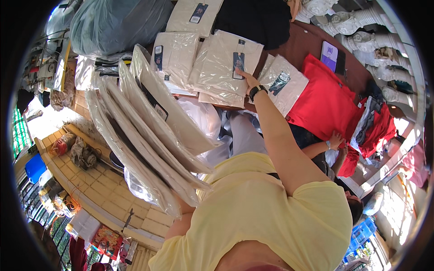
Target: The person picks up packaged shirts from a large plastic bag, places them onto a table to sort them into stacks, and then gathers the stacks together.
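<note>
My right hand (248, 82) is at the right edge of a folded beige garment in a clear plastic bag (217, 56). One digit lies on top near its dark hang tag (238, 63); the others are partly hidden, and the hand looks closed on the edge. More bagged beige garments (176, 54) lie beside and under it on the brown table (296, 38). Against my left arm (181, 223) leans a stack of similar bagged garments (144, 131), held up off the table. That stack hides my left hand and its fingers.
Right of the beige packs lie red garments (321, 99), with another person's hand (335, 140) below them. A purple-and-white card (329, 56) rests near the far edge. Black cloth (253, 20) and a large grey plastic bag (117, 27) stand at the back. White balusters (366, 40) line the right.
</note>
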`<state>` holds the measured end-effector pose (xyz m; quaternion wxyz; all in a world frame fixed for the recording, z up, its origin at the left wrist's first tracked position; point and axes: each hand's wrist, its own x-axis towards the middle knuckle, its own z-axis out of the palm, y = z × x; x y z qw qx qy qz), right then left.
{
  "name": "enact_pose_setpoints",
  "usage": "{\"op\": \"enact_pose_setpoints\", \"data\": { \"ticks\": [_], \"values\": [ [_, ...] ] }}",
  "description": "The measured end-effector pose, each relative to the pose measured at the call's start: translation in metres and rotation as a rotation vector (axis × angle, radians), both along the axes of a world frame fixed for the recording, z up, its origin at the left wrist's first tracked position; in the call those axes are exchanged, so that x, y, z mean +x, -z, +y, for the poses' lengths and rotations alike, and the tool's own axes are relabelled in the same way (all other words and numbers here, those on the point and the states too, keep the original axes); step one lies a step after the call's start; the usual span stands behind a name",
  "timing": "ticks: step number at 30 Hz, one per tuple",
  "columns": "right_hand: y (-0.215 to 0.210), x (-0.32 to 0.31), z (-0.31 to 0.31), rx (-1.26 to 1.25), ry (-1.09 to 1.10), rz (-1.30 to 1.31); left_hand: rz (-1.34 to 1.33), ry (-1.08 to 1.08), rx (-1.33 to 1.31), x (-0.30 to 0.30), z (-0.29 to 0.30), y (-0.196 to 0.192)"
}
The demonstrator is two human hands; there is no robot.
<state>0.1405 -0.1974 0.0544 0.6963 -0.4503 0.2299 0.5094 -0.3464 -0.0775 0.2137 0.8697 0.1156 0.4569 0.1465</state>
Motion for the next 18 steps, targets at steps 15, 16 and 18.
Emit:
{"op": "enact_pose_setpoints", "data": {
  "ticks": [15, 16, 18],
  "values": [
    [0.034, 0.007, -0.015, 0.180, 0.026, -0.027, 0.042, -0.052, -0.019, -0.005, -0.016, 0.000],
    [0.029, 0.008, -0.023, 0.210, 0.049, -0.027, 0.041, -0.062, -0.023, -0.006, -0.018, 0.000],
    [0.021, 0.013, -0.045, 0.268, 0.099, -0.025, 0.039, -0.065, -0.020, -0.005, -0.019, 0.001]
  ]
}}
